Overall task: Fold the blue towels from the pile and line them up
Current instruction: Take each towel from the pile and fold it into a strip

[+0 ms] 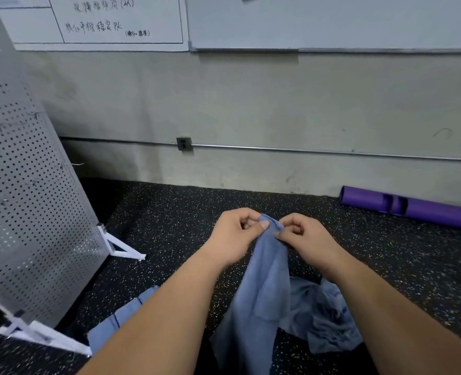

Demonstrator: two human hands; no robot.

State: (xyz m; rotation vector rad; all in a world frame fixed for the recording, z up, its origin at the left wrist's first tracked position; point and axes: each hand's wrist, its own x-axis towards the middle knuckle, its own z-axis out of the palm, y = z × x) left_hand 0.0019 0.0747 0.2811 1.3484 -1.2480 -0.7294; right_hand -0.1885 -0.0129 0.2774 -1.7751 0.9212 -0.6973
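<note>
Left hand (234, 234): raised above the floor; thumb and curled fingers pinched on the top edge of the held towel, at its left side.
Right hand (302, 239): raised level with the left hand and just beside it; thumb and forefinger pinched on the same top edge, at its right side; remaining fingers curled.
Held towel (264, 293): blue; gathered narrow between the two hands, hung loose between the forearms; lower end widened and cut off by the bottom edge of the view; contact with the floor not determinable.
Towel pile (326, 320): crumpled blue cloth on the floor, right of the held towel, partly hidden by the right forearm.
Flat towels (123, 318): lighter blue with dark seams, laid flat on the floor at lower left, partly hidden by the left forearm; count not determinable.
Floor (169, 226): black, speckled.
Perforated panel (26, 198): white, tilted, stood on white feet at far left.
Purple roll (413, 209): laid on the floor against the wall at right, well apart from the towels.
Whiteboard (115, 20): mounted on the wall, handwriting on it.
Socket (184, 144): set on the wall, on a horizontal pipe.
</note>
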